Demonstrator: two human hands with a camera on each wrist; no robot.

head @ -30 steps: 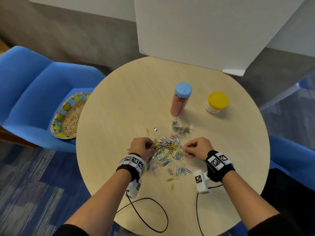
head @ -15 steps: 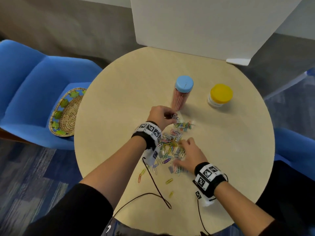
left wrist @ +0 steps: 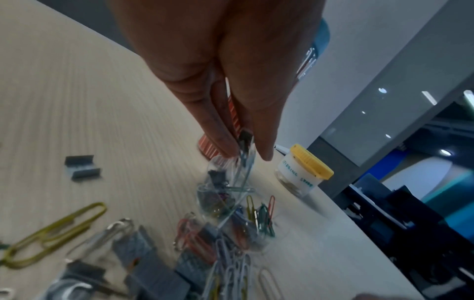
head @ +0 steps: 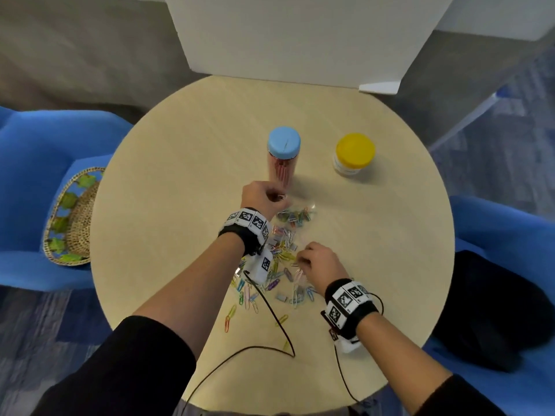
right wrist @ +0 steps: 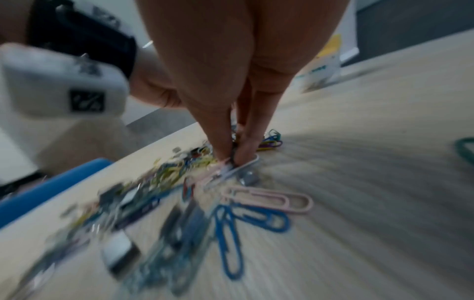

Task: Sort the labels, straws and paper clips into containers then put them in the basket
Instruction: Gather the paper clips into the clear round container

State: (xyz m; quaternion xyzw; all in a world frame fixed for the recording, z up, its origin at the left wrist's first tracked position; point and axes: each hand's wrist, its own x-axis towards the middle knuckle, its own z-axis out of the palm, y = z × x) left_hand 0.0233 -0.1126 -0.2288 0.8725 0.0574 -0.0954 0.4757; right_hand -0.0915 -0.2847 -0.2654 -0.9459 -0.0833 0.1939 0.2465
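A pile of coloured paper clips (head: 280, 265) and small grey clips lies on the round table (head: 186, 187). My left hand (head: 279, 198) pinches a silver paper clip (left wrist: 246, 160) just above a small clear container (head: 295, 216) that holds clips, close in front of the blue-lidded straw jar (head: 283, 157). At the near side of the pile my right hand (head: 300, 261) pinches a silver clip (right wrist: 243, 167) against the table, beside a pink clip (right wrist: 269, 200) and a blue one (right wrist: 231, 233). A yellow-lidded jar (head: 354, 154) stands to the right.
A woven basket (head: 72, 217) sits on the blue chair (head: 36, 151) left of the table. A white board (head: 300, 37) stands at the table's far edge. Black wrist cables (head: 270, 334) trail over the near table. Another blue chair (head: 504, 229) is on the right.
My left hand left the pile and moved forward to the clear container by the straw jar, holding a clip. The right hand shifted left and nearer, into the pile.
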